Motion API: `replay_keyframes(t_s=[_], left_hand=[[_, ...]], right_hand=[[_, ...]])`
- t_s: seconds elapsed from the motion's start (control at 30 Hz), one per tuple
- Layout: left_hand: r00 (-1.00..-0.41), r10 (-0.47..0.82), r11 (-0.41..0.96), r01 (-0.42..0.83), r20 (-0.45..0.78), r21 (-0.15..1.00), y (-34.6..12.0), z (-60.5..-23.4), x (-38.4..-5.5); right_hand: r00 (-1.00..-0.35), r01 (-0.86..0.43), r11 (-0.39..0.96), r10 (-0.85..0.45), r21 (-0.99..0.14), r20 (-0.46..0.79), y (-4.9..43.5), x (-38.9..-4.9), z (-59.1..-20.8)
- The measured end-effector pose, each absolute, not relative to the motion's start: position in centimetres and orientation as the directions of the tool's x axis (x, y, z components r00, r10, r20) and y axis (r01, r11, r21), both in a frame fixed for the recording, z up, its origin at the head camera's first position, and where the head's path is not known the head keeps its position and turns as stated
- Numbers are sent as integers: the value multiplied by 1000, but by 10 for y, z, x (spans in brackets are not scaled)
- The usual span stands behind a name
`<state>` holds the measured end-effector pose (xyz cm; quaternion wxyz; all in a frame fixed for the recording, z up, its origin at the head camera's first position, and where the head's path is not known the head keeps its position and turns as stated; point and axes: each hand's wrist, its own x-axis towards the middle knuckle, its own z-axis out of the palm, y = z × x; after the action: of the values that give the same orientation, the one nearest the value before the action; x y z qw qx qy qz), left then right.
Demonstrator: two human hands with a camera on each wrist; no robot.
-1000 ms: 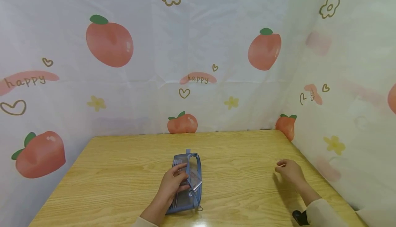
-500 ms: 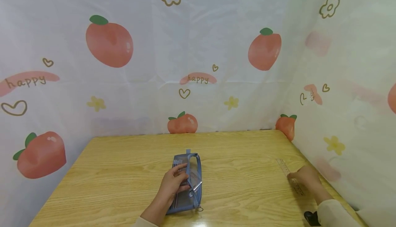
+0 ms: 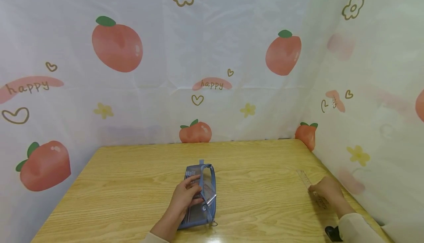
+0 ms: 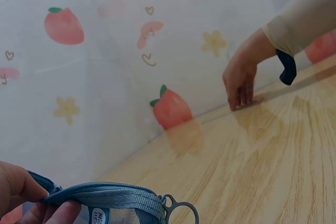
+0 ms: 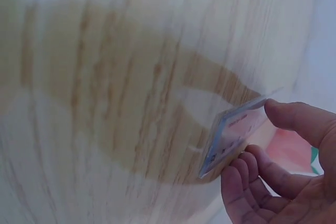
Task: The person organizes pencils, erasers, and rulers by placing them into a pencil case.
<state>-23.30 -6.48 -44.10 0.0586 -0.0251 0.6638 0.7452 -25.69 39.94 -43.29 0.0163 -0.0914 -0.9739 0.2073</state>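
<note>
A blue-trimmed, see-through zip pencil case [image 3: 195,215] stands mid-table with its mouth unzipped; pens and other flat items show through its side. My left hand [image 3: 186,197] grips its edge, thumb and fingers on the rim by the zip in the left wrist view. Off to the right, my right hand [image 3: 328,190] pinches a clear plastic ruler [image 3: 304,178] with printed markings between thumb and fingers. In the right wrist view the ruler [image 5: 235,129] is tilted close to the tabletop, partly covered by the fingertips.
The wooden table [image 3: 132,184] meets a white curtain [image 3: 238,44] printed with peaches at the back and right. My right hand is near the table's right edge. A black strap piece [image 3: 332,233] hangs at my right sleeve.
My right hand has moved right and closer to me, uncovering more of the ruler; over the last half second it barely shifts. My left hand and the pencil case stay put.
</note>
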Motion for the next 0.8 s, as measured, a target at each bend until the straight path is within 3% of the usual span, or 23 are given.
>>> replay_keyframes(t_s=[0.8], left_hand=[[-991, 51, -117, -129, -123, 985, -65, -441, -234]], right_hand=[[-977, 203, 889, 213, -410, -20, 397, -260, -436]])
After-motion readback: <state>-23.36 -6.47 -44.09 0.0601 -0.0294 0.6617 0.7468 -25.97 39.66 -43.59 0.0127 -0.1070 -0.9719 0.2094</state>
